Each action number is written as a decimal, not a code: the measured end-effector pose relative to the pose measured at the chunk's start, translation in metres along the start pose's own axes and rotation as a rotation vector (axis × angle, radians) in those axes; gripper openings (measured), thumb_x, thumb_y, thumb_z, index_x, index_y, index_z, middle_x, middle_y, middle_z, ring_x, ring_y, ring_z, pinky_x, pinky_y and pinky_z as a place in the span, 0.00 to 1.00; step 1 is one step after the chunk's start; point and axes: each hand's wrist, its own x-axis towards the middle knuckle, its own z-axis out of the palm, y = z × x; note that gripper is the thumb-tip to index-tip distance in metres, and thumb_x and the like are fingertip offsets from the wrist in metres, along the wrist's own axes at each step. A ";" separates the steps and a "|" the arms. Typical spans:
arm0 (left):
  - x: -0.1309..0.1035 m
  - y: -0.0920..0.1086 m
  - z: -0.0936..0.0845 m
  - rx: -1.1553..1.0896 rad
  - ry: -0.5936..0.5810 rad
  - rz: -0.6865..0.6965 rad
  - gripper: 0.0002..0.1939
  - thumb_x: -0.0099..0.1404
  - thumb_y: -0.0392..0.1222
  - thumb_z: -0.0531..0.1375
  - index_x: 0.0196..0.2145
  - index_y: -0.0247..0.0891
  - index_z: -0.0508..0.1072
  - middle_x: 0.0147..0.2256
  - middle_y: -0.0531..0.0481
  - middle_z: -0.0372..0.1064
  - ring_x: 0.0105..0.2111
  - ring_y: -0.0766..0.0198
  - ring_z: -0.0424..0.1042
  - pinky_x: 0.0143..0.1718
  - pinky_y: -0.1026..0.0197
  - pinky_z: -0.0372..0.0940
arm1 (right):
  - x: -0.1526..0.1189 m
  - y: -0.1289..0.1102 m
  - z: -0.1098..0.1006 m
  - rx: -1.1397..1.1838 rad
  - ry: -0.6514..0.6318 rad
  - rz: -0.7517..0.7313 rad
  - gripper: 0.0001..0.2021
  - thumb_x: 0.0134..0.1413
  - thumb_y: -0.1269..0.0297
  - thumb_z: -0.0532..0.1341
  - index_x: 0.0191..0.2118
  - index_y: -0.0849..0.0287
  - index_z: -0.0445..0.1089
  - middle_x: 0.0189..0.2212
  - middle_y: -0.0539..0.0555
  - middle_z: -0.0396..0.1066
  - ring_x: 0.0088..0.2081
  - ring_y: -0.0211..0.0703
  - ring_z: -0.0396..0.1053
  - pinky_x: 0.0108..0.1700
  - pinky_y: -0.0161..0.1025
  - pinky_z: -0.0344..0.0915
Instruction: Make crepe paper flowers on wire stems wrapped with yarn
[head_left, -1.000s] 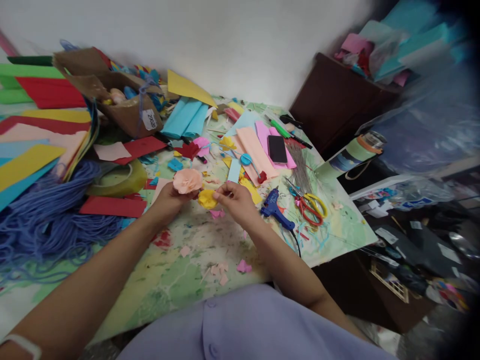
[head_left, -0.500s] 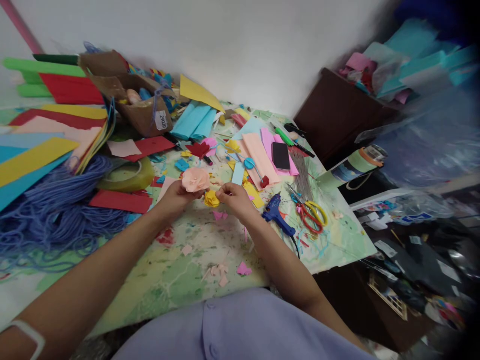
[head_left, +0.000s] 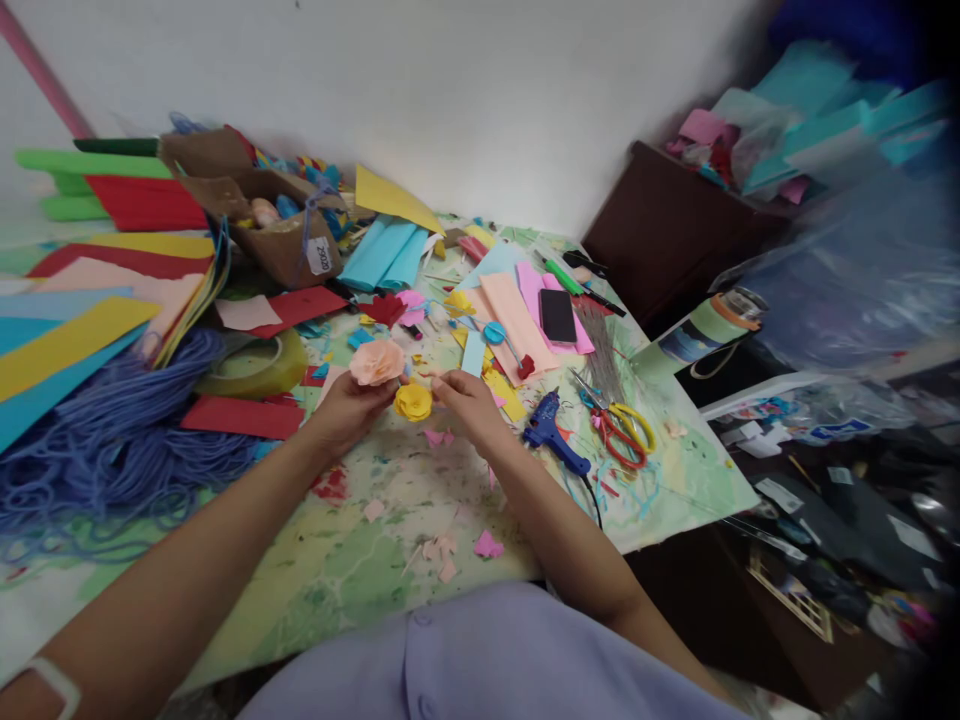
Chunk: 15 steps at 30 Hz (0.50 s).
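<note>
My left hand is closed around the base of a peach paper flower, whose ruffled petals face up. Close to its fingertips is a smaller yellow paper flower, between my two hands. My right hand has its thumb and finger pinched together just right of the yellow bloom; what they grip is too small to make out. Behind the hands lie a red paper flower and a thin stem with a blue paper disc and a small red flower.
To the right lie a blue glue gun, scissors, a phone and thin wires. Blue yarn, a tape roll, paper sheets and a cardboard box fill the left. Paper scraps litter the front.
Both flowers have shifted slightly left in the view. The yellow flower has turned its face more toward me, and the right fingertips are a little farther from it.
</note>
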 end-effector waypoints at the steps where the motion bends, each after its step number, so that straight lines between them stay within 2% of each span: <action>1: 0.001 0.000 0.000 -0.012 0.003 0.004 0.14 0.44 0.37 0.72 0.30 0.38 0.76 0.30 0.53 0.74 0.31 0.67 0.71 0.38 0.64 0.67 | -0.001 0.000 -0.001 -0.005 0.008 -0.013 0.12 0.56 0.57 0.55 0.27 0.60 0.65 0.26 0.49 0.66 0.31 0.38 0.64 0.34 0.34 0.58; 5: 0.002 0.001 -0.001 -0.043 0.000 0.002 0.12 0.45 0.38 0.72 0.29 0.37 0.76 0.29 0.54 0.73 0.30 0.68 0.71 0.35 0.66 0.68 | -0.007 -0.002 -0.006 -0.067 0.006 -0.017 0.16 0.59 0.56 0.54 0.26 0.61 0.67 0.25 0.50 0.68 0.30 0.38 0.65 0.36 0.35 0.58; 9: 0.002 0.001 -0.001 -0.074 -0.008 -0.002 0.11 0.46 0.37 0.72 0.29 0.37 0.76 0.28 0.54 0.72 0.29 0.68 0.71 0.32 0.68 0.68 | -0.013 -0.005 -0.006 -0.059 -0.087 0.069 0.17 0.60 0.59 0.55 0.24 0.62 0.69 0.20 0.49 0.67 0.25 0.36 0.65 0.32 0.33 0.57; 11: 0.002 0.001 -0.001 -0.085 -0.008 -0.009 0.10 0.47 0.35 0.71 0.29 0.37 0.76 0.28 0.53 0.72 0.28 0.68 0.71 0.32 0.68 0.68 | -0.015 -0.006 -0.004 -0.039 -0.113 0.067 0.16 0.59 0.61 0.55 0.23 0.62 0.70 0.19 0.48 0.66 0.23 0.34 0.63 0.30 0.32 0.56; 15: 0.003 0.001 -0.001 -0.072 -0.008 -0.011 0.09 0.48 0.36 0.70 0.30 0.38 0.76 0.29 0.53 0.73 0.29 0.67 0.71 0.32 0.67 0.68 | -0.016 -0.004 0.002 -0.112 -0.059 0.003 0.15 0.59 0.64 0.56 0.22 0.61 0.68 0.17 0.45 0.62 0.21 0.33 0.60 0.27 0.31 0.52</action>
